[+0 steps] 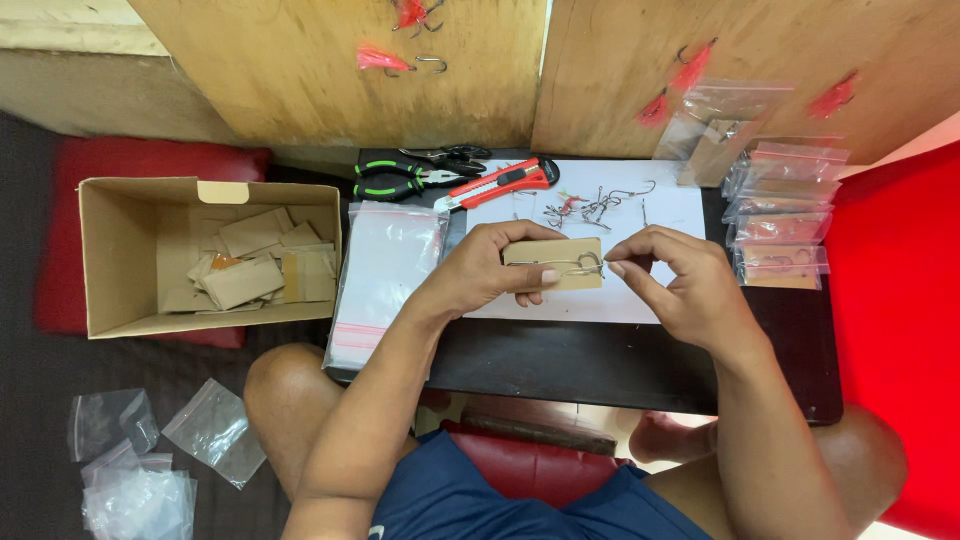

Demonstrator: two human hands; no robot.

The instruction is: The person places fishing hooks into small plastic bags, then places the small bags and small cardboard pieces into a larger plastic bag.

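Observation:
My left hand (490, 268) grips a small brown cardboard card (555, 263) over a white sheet (600, 300) on a low dark table (600, 360). A metal hook with wire (580, 266) lies across the card. My right hand (680, 280) pinches at the hook's end at the card's right edge. A pile of loose metal hooks (590, 208) lies on the sheet just beyond the card.
A cardboard box (115, 250) of card pieces stands at left. A stack of clear zip bags (385, 270) lies beside it. Green pliers (395, 180), a red utility knife (500, 183) and scissors (450, 154) lie at the back. Filled bags (785, 215) are stacked right; loose bags (140, 460) lie on the floor.

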